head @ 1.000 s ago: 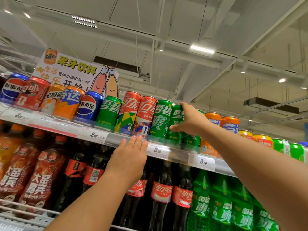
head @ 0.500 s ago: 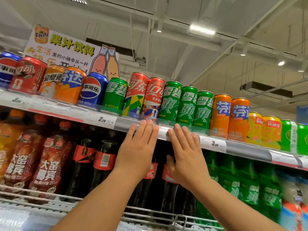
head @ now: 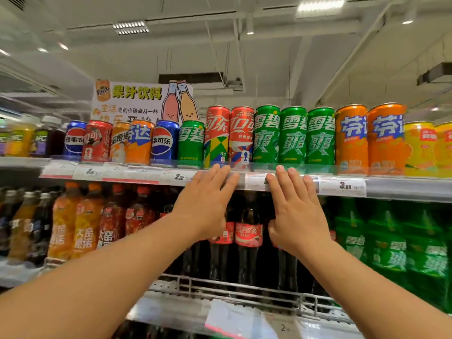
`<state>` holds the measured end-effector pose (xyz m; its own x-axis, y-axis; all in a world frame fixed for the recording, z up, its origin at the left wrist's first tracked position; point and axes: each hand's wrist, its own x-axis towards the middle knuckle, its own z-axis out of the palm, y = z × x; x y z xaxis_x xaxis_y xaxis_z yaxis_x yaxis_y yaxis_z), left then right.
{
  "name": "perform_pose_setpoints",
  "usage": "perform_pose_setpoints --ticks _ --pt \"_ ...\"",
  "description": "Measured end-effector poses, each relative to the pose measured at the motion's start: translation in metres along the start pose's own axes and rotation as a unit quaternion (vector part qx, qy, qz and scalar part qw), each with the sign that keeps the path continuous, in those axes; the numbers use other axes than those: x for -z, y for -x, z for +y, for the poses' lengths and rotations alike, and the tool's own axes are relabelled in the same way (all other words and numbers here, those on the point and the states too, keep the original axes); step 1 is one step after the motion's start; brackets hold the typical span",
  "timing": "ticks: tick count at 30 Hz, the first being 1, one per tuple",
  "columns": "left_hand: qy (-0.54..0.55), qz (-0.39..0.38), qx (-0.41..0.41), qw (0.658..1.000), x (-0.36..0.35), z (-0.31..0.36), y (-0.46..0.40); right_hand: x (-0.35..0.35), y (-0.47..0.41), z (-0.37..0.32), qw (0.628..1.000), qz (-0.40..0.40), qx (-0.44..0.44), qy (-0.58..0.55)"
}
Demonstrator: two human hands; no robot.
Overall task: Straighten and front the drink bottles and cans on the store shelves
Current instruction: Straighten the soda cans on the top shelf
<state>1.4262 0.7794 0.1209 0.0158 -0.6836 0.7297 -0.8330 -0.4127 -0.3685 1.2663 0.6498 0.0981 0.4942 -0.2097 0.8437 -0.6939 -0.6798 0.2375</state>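
1. The green cans [head: 293, 135] stand upright on the top shelf [head: 403, 187], labels facing forward, between red cans [head: 228, 135] and orange cans [head: 367, 138].
2. Left hand [head: 205, 204] and right hand [head: 296, 209] lie flat below the green cans, fingers straight, tips on the shelf edge, holding nothing.

Overhead, a white ceiling [head: 281, 57] crossed by beams, lit by bright strip lights [head: 320, 6] and a grille lamp [head: 130, 27]. Dark vent [head: 190, 79] behind a cardboard juice sign [head: 137, 101]. Wire rail [head: 239, 289] lower down.
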Motion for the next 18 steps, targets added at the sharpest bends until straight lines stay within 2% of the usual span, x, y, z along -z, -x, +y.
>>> perform_pose_setpoints --ticks 3,13,15,18 --pt "0.009 -0.032 0.078 0.996 0.005 -0.031 0.019 -0.001 0.000 0.001 1.000 -0.006 0.011 0.009" --pt "-0.026 -0.025 0.188 0.982 -0.019 -0.099 0.041 -0.004 -0.001 -0.001 0.996 -0.044 -0.009 0.078" --pt "-0.024 -0.010 0.180 0.983 -0.028 -0.118 0.047 -0.005 -0.001 -0.004 0.996 -0.034 -0.016 0.085" --pt "-0.049 0.022 0.126 0.991 -0.043 -0.143 0.053 -0.008 -0.002 -0.007 0.993 -0.040 -0.046 0.101"
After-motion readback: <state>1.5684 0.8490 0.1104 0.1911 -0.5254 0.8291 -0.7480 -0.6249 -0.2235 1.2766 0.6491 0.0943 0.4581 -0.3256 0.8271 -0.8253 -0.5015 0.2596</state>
